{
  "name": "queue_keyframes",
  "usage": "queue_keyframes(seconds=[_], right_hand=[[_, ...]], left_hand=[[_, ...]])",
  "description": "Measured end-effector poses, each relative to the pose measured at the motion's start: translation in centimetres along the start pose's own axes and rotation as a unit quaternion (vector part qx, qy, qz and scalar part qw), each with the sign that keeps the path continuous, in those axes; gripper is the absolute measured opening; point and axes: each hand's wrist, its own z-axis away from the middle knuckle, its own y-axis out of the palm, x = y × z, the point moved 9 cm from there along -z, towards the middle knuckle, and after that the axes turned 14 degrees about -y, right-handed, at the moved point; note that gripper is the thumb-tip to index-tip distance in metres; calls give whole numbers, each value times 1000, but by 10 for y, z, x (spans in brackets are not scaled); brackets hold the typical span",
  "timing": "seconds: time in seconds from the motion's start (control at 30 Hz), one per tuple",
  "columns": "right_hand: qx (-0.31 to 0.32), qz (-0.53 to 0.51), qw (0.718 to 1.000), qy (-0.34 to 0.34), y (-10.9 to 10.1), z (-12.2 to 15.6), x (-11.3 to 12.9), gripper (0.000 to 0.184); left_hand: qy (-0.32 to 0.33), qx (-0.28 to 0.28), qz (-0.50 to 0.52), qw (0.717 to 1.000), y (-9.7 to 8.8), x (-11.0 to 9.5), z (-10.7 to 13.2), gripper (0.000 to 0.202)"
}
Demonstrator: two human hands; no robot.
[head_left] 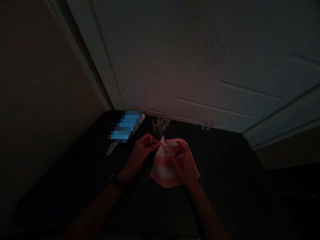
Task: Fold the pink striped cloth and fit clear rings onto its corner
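Rising behind the striped cloth is a pale panel with ribbed hearts, dim in the low light. Beneath the cloth spreads a dark table. The striped cloth, pink and white, lies loosely bunched on it, its upper left peak lifted, presumably so the fabric can be worked close around glass. Left of the cloth and beyond it, a device with a glowing blue screen is tilted up, likely to face the person; its display is blurred out.

At the cloth's left edge, the left hand has thumb and fingertips drawn together, pinching the peak, seemingly to steady it. Over the cloth's right part, the right hand has curled fingers near the glass; whether they close on it is too dark to tell. Just beyond the cloth stands a cluster of small glasses, perhaps kept there within reach. Farther right of the cloth, near the panel, sits a smaller glass group, apparently kept separate. A dark wristband sits left of the cloth. Smallest, one clear glass piece lies against the cloth's peak, between the hands.
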Motion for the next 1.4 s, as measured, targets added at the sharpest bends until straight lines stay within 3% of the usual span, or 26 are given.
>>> queue_keyframes(seconds=[0.37,0.53,0.77,1.03,1.4], right_hand=[[-26,24,999,19,-8,-5,0,36],[2,12,1000,17,-6,-5,4,22],[-9,39,995,91,-6,4,-17,26],[12,13,999,51,4,-1,-9,41],[11,56,996,68,-6,0,-10,19]], left_hand=[[13,-28,-25,999,-2,-6,1,26],[25,-20,-26,999,-1,-8,2,25],[27,28,-36,999,11,-4,3,23],[27,-12,-31,999,1,-3,0,23],[19,-9,-48,999,2,-1,-3,22]])
